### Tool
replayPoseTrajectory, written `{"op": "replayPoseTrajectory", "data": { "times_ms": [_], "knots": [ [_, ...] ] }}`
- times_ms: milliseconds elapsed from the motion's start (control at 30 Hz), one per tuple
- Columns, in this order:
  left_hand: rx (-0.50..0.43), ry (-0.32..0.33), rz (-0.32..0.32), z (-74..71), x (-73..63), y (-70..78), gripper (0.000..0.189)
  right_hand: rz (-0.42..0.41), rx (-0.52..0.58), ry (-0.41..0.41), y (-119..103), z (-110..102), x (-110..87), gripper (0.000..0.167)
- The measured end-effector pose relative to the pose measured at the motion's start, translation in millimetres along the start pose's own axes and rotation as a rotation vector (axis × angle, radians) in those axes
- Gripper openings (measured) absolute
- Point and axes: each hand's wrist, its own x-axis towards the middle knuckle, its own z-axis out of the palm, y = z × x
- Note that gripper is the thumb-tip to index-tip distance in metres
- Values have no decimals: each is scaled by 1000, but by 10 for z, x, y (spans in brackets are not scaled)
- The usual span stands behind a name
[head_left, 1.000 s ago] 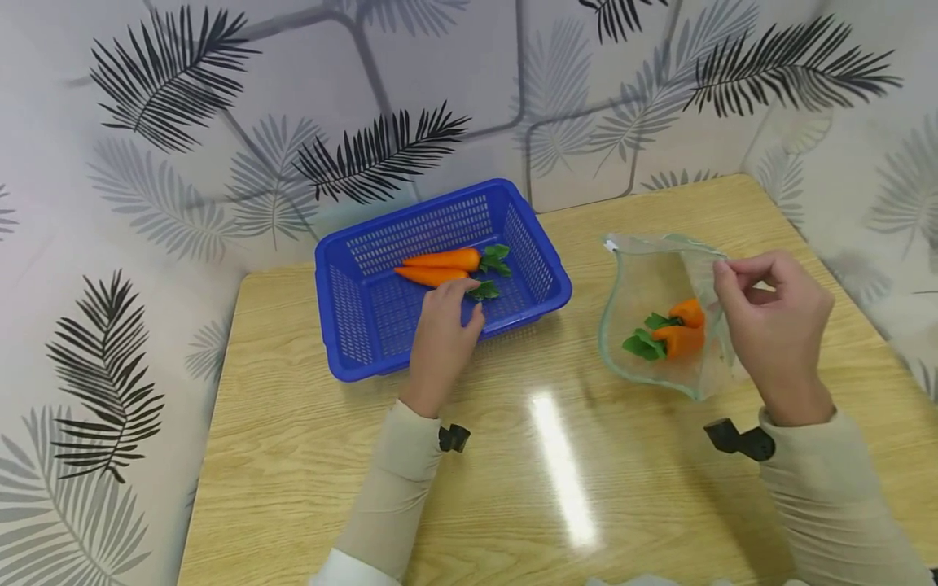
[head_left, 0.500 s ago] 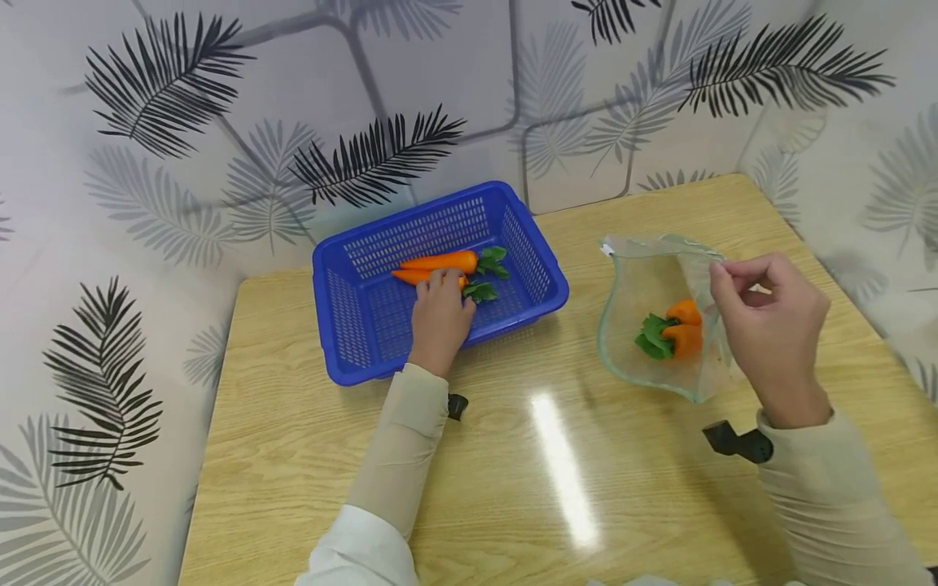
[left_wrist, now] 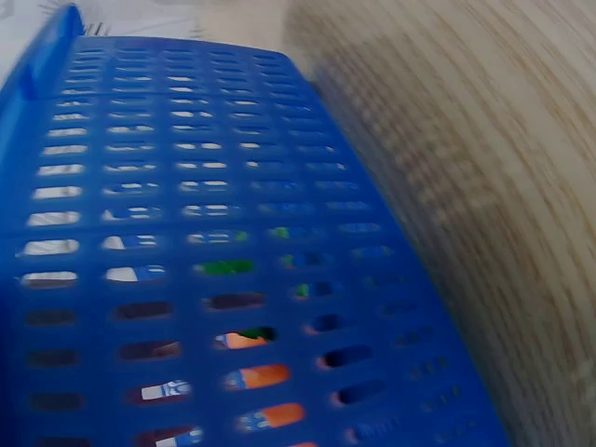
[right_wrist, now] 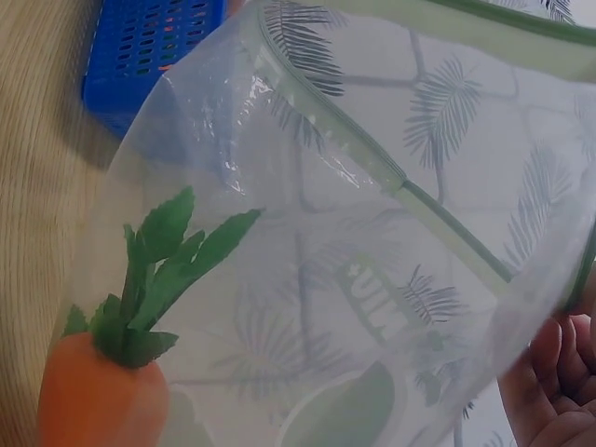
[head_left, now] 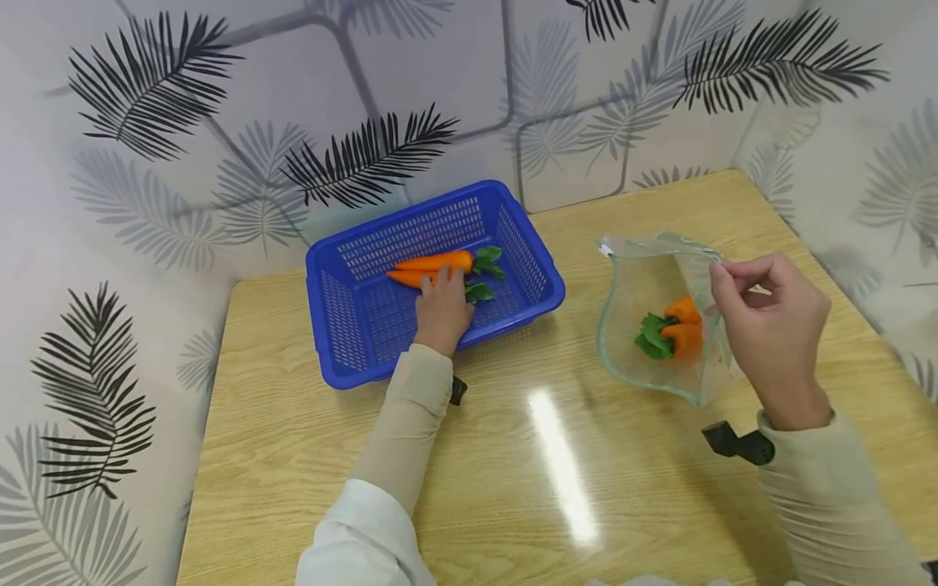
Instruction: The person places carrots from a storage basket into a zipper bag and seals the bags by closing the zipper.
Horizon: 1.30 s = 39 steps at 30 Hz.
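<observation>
My left hand (head_left: 443, 316) reaches into the blue plastic basket (head_left: 318, 313), its fingers curled over the nearer carrot (head_left: 405, 278). That carrot's tip shows on the left of the hand and its green leaves on the right. Just behind lies a second carrot (head_left: 444, 260). My right hand (head_left: 778, 334) pinches the rim of a clear zip bag (head_left: 645, 277) and holds its mouth apart. Inside the bag sit two carrots (head_left: 686, 342), leaves towards the opening. In the left wrist view the basket's slotted wall (left_wrist: 84, 200) hides most of the left hand.
The wooden table (head_left: 498, 488) carries both the basket and the bag. A wall with a leaf pattern (head_left: 440, 73) stands close behind the basket. A white slider (head_left: 605, 249) sits at the bag's upper left corner.
My left hand has come down onto the nearer carrot, and its fingers have closed over it. The right hand stays at the bag; the leaves inside the bag have shifted slightly right.
</observation>
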Motion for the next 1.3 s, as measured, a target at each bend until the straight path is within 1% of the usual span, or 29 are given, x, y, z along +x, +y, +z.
{"op": "replayPoseTrajectory", "data": {
  "times_ms": [133, 267, 367, 433, 567, 667, 833, 933, 1133, 1300],
  "knots": [
    [3, -4, -12, 34, 18, -20, 50, 6, 11, -5, 2, 11, -2, 14],
    [6, 2, 2, 48, 28, -18, 50, 10, 20, -7, 14, 24, -5, 14],
    [29, -7, 3, 51, 31, -2, 50, 11, 25, -7, 0, 28, -4, 14],
    [53, -19, -3, 48, 31, 6, 48, 11, 27, -8, -13, 27, -2, 14],
    [86, -39, -23, 38, 23, 16, 37, 14, 30, -6, -26, 17, 3, 14],
    [83, -44, -42, 39, 21, 11, 31, 18, 33, -3, -18, 8, 6, 15],
    [51, -36, -65, 62, 22, -8, 32, 24, 43, -1, 7, -4, 7, 15],
    [43, -42, -57, 77, 24, -18, 31, 27, 46, 1, 16, -7, 7, 15],
    [65, -70, -14, 67, 18, -23, 26, 35, 46, 4, -1, -10, 12, 15],
    [64, -92, -18, 38, 6, -20, 27, 41, 42, 5, 22, -14, 12, 15]
  ]
}}
